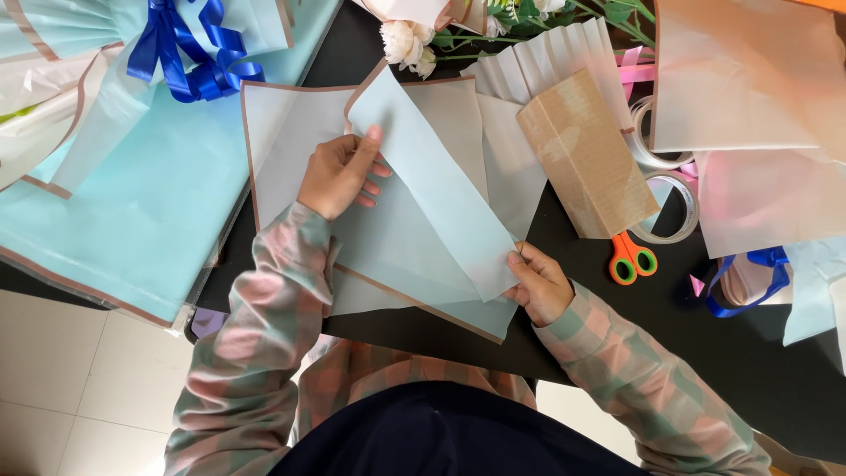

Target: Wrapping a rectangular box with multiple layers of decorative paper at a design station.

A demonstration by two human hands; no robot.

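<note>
Blue paper (423,194) mid-surface (758,370), folded. Left hand (339,176) fingers pinch far corner, right hand (539,284) fingers pinch near-right edge. Likely light, thin, floppy, creases easily; grip edges. Scissors (631,261) right.

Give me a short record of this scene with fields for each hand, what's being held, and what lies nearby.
left hand: pinches the upper edge of the pale blue wrapping sheet
right hand: grips the sheet's lower right corner
sheet: folded over, brown-edged, on the black table
nearby right: scissors with orange handles, tape rolls, brown pleated paper
nearby left: blue ribbon bow
top: white flowers
</note>
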